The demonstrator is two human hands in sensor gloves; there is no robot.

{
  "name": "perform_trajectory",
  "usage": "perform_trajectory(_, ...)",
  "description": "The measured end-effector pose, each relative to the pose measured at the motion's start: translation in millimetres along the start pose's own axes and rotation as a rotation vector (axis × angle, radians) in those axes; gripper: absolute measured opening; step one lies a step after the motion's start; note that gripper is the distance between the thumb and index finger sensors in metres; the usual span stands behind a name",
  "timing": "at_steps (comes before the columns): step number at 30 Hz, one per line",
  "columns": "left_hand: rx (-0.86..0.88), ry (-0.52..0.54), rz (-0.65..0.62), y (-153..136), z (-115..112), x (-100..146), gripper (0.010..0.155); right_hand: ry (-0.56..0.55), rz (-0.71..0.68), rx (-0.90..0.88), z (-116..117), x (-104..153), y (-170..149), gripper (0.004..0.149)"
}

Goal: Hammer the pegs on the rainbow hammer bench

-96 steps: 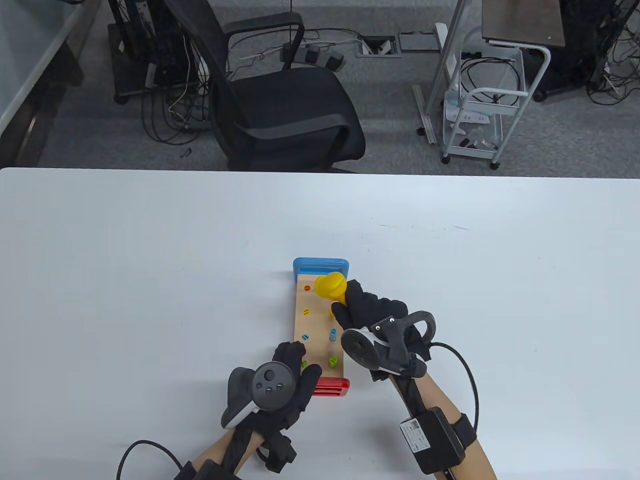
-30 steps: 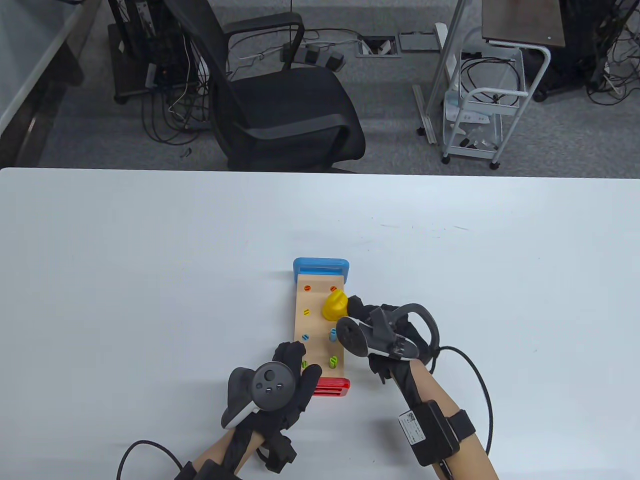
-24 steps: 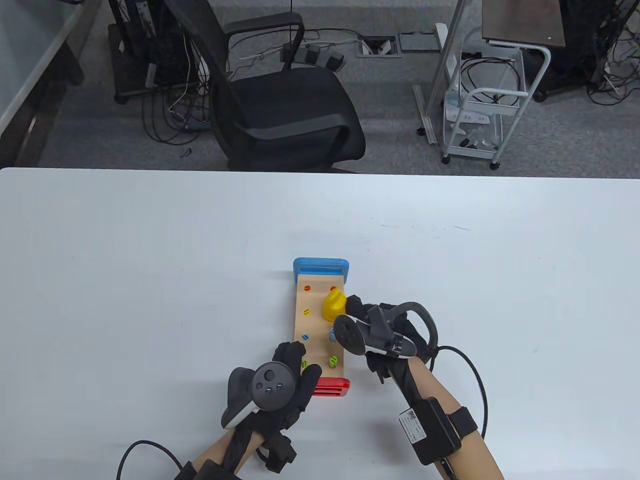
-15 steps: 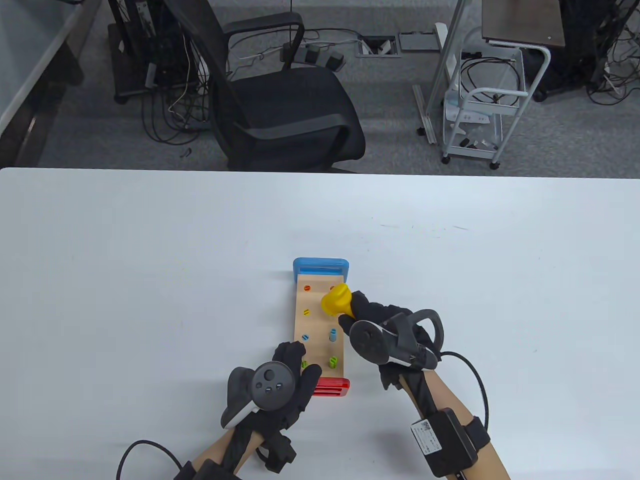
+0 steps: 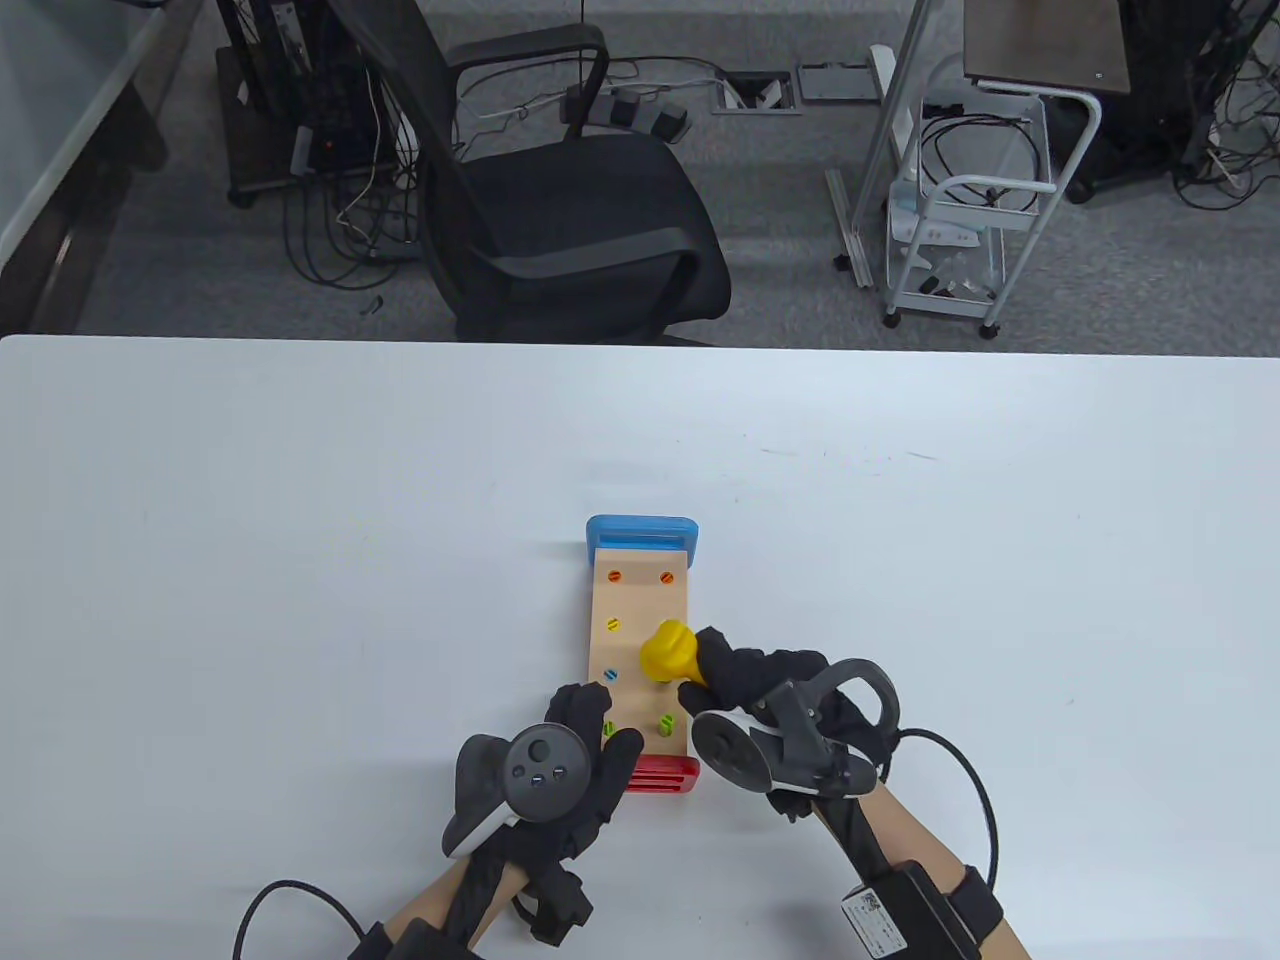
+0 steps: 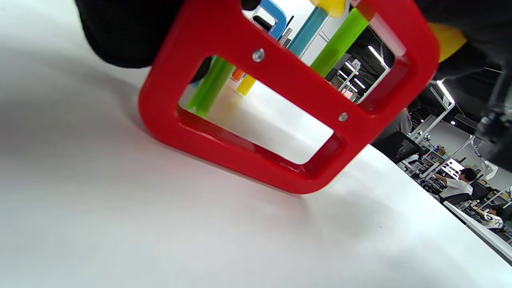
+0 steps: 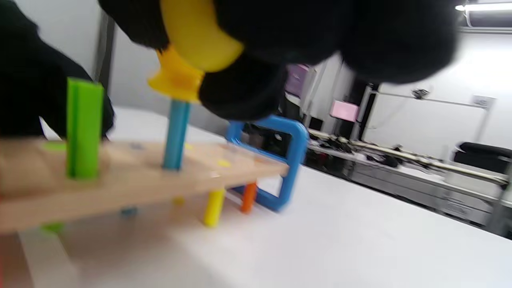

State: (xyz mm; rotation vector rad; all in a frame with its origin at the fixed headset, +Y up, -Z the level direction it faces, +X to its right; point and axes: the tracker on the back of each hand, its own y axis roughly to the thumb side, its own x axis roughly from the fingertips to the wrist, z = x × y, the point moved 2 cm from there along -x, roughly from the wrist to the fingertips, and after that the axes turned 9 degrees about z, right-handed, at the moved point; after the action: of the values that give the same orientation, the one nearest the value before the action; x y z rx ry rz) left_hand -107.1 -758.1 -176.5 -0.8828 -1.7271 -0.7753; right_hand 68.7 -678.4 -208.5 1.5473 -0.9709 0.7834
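Observation:
The hammer bench (image 5: 637, 610) is a wooden board with a blue end frame (image 5: 641, 530) far and a red end frame (image 5: 660, 775) near. My right hand (image 5: 745, 675) grips the yellow hammer (image 5: 667, 652); its head sits on top of the right blue peg (image 7: 176, 136), which stands above the board. The right green peg (image 5: 667, 720) (image 7: 83, 128) also stands tall. The orange, yellow and left pegs sit low. My left hand (image 5: 590, 735) rests on the board's near left corner by the red frame (image 6: 288, 96).
The white table (image 5: 300, 560) stretches wide on all sides of the bench. A black office chair (image 5: 560, 200) and a white cart (image 5: 960, 230) stand beyond the far edge.
The right hand lifted the hammer off the right yellow peg, drew it nearer and brought it down onto the right blue peg. The left hand has not moved.

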Motion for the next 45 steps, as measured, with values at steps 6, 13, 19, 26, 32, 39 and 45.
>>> perform_trajectory(6,0.001,0.001,-0.001,0,0,0,0.089,-0.015,0.060,-0.003,-14,-2,-5,0.064)
perform_trajectory(13,-0.001,-0.003,0.000,0,0,0,0.089,0.264,0.209,0.054,9,1,-12,0.065)
perform_trajectory(19,-0.002,0.001,-0.001,0,0,0,0.089,0.103,0.085,-0.030,2,-6,-6,0.064)
perform_trajectory(26,0.000,0.002,-0.001,0,0,0,0.089,-0.102,0.072,-0.120,-10,5,-3,0.064)
perform_trajectory(32,-0.003,0.000,-0.001,0,0,0,0.089,0.159,0.115,-0.004,7,0,3,0.064)
perform_trajectory(39,-0.003,0.002,-0.001,-1,0,0,0.089,-0.097,0.089,-0.067,-20,-2,-1,0.064)
perform_trajectory(45,-0.004,0.001,-0.001,-1,0,0,0.089,0.073,0.043,-0.006,-1,-4,0,0.064)
